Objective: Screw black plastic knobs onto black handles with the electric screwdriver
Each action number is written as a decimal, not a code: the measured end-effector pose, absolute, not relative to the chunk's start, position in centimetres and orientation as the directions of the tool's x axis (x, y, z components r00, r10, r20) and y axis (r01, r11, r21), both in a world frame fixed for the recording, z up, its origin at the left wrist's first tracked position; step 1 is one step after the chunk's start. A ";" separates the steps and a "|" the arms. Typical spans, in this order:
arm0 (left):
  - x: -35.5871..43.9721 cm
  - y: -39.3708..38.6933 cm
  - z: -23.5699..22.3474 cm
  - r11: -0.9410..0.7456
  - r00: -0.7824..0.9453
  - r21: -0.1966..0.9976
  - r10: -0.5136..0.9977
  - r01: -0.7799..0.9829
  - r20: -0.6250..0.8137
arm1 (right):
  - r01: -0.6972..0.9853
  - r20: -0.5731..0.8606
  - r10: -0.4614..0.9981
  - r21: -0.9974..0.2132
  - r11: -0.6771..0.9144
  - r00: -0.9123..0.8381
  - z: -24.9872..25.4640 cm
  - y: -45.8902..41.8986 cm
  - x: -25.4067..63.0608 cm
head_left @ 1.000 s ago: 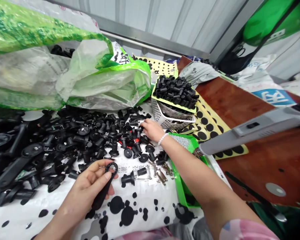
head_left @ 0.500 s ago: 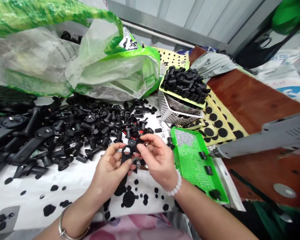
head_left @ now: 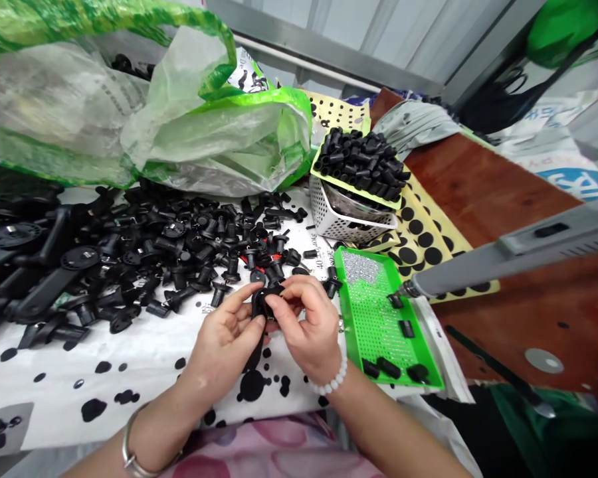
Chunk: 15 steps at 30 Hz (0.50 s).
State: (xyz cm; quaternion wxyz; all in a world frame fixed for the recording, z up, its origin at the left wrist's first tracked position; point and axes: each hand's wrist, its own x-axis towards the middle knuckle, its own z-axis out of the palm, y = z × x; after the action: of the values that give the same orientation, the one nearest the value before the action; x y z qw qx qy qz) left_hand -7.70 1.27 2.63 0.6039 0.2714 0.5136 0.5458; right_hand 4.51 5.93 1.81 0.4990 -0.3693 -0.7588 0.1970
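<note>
Between my hands is a black plastic part (head_left: 260, 304), which had a ring-shaped end in the earlier frame. My left hand (head_left: 229, 332) is closed round it from the left, thumb and fingers pinching its side. My right hand (head_left: 306, 325) is closed too, thumb and fingertips pressed on a small black piece against the ring end. That piece is mostly hidden by the fingers. Just beyond my fingertips, a large pile of black plastic fittings (head_left: 199, 245) spreads over the white sheet (head_left: 144, 362).
Right of my right hand lies a green tray (head_left: 373, 318) with small metal bits and black tubes. A grey electric screwdriver (head_left: 478, 259) points over it. Behind stands a white basket (head_left: 336, 216) under a tub of black tubes (head_left: 359, 166). A plastic bag (head_left: 204, 146) fills the back left.
My right hand has brought its small black piece onto the ring end, which is now covered. The view has shifted slightly, and the screwdriver hangs a little differently over the tray.
</note>
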 end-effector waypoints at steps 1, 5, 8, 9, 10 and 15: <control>-7.7 1.2 2.5 0.266 -0.113 0.886 0.937 -0.381 -0.330 | 0.376 0.627 0.743 -0.646 0.665 -0.235 1.8 5.9 4.6; -7.9 0.9 1.9 0.290 -0.066 0.880 0.939 -0.376 -0.338 | 0.454 0.678 0.685 -0.539 0.710 -0.267 1.4 5.9 4.6; -8.1 0.8 1.5 0.294 -0.058 0.889 0.941 -0.352 -0.334 | 0.505 0.695 0.651 -0.461 0.729 -0.306 1.0 5.9 4.6; -8.1 0.8 1.5 0.291 -0.060 0.895 0.942 -0.338 -0.330 | 0.512 0.698 0.641 -0.443 0.736 -0.318 0.9 5.9 4.6; -8.2 0.8 1.5 0.289 -0.060 0.900 0.944 -0.325 -0.325 | 0.511 0.702 0.631 -0.429 0.745 -0.330 0.8 6.0 4.7; -8.4 0.6 1.6 0.275 -0.036 0.927 0.955 -0.254 -0.294 | 0.430 0.689 0.620 -0.463 0.775 -0.376 1.0 6.1 5.4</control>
State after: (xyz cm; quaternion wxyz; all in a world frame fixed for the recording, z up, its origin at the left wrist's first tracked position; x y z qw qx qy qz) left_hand -8.43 0.65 1.60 0.6065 0.3376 0.5194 0.4983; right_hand 5.39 6.08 1.05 0.4588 -0.3188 -0.8229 0.1036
